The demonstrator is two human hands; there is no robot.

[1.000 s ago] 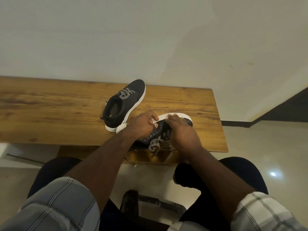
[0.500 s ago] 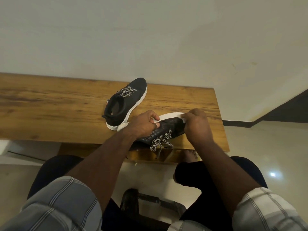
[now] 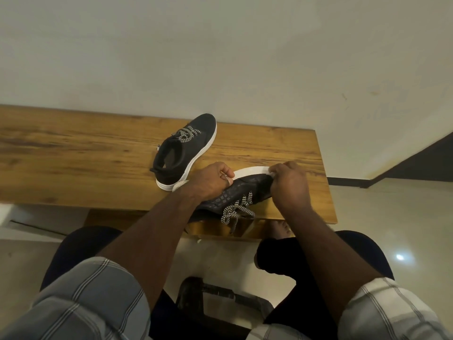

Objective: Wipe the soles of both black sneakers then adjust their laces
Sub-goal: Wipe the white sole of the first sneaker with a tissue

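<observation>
Two black sneakers with white soles are on the wooden table (image 3: 73, 155). The far sneaker (image 3: 186, 150) stands upright, toe pointing away, its speckled laces bunched on top. At the table's front edge the near sneaker (image 3: 245, 190) lies tipped on its side, with its white sole rim (image 3: 250, 171) facing away and its laces (image 3: 239, 209) hanging loose over the edge. My left hand (image 3: 208, 182) grips its heel end. My right hand (image 3: 290, 185) is curled around the toe end of the sole. A small white bit shows at the fingertips; I cannot tell whether it is a cloth.
A pale wall rises directly behind the table. The table's right end (image 3: 326, 182) drops to a tiled floor. My knees and a bare foot (image 3: 282, 229) are below the front edge, and a dark frame (image 3: 220, 298) sits on the floor between my legs.
My right hand slid from the middle of the near sneaker along the sole to its toe end. The left hand kept its grip and the far sneaker stayed put.
</observation>
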